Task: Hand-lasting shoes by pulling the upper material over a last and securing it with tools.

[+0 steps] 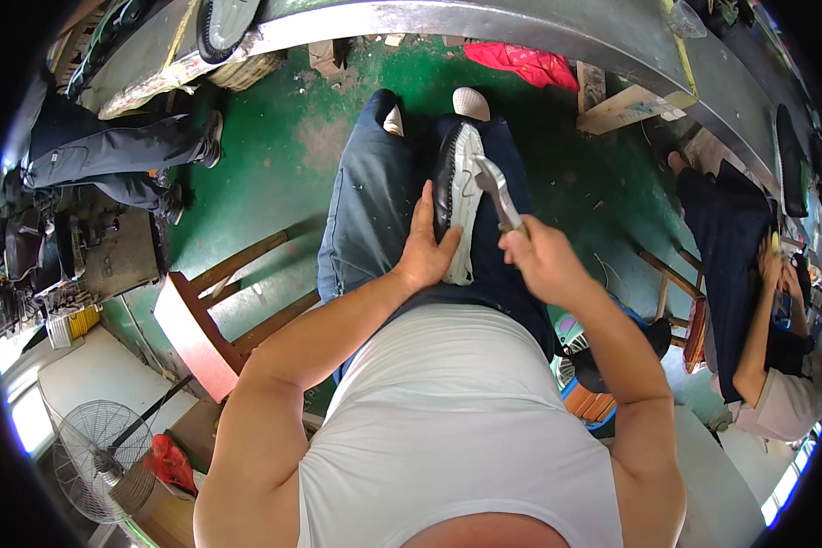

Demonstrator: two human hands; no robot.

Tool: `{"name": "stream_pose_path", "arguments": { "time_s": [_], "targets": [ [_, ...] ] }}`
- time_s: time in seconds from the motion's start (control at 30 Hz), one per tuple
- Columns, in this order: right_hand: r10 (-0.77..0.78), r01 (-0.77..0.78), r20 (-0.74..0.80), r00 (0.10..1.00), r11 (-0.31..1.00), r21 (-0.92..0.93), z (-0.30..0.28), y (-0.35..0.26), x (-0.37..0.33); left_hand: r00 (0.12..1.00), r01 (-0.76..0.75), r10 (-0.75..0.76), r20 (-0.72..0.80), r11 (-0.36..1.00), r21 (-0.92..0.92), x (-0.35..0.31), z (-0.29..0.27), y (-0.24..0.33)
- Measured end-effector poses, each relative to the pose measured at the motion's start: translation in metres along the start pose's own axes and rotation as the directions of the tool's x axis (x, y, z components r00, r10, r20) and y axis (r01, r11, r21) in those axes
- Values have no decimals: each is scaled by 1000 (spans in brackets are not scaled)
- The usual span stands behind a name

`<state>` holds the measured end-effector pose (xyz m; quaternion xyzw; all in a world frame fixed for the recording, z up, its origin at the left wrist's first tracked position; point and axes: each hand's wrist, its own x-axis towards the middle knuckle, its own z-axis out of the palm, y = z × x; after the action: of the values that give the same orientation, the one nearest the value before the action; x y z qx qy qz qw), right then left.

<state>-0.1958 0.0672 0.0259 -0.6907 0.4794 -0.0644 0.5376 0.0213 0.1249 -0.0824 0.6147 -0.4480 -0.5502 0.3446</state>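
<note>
A shoe lies lengthwise across my lap, its pale grey-white sole turned up and its black upper along the left side. My left hand grips it near the end closest to me, fingers along the black upper and thumb against the sole. In my right hand is a hammer, held by its handle, with the metal head over the right edge of the sole. Whether the head touches the sole I cannot tell.
A metal-edged workbench curves across the far side. One person's legs are at the left; another person sits at the right. A wooden stool stands by my left, a standing fan behind it. Red cloth lies under the bench.
</note>
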Motion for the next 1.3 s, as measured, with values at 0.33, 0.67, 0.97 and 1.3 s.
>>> {"name": "stream_pose_path", "arguments": {
  "time_s": [0.33, 0.67, 0.97, 1.3],
  "targets": [
    [100, -82, -115, 988, 985, 151, 11, 41, -14, 995, 84, -44, 93, 872, -483, -11, -49, 66],
    [-488, 300, -200, 849, 759, -578, -11, -25, -17, 914, 163, 279, 294, 410, -897, 64, -76, 206],
    [-782, 594, -455, 426, 621, -511, -61, -132, 49, 902, 199, 354, 247, 167, -966, 71, -60, 222],
    [-841, 731, -300, 450, 540, -416, -86, -136, 83, 442, -858, 897, -10, 426, 286, 102, -89, 259]
  ]
}}
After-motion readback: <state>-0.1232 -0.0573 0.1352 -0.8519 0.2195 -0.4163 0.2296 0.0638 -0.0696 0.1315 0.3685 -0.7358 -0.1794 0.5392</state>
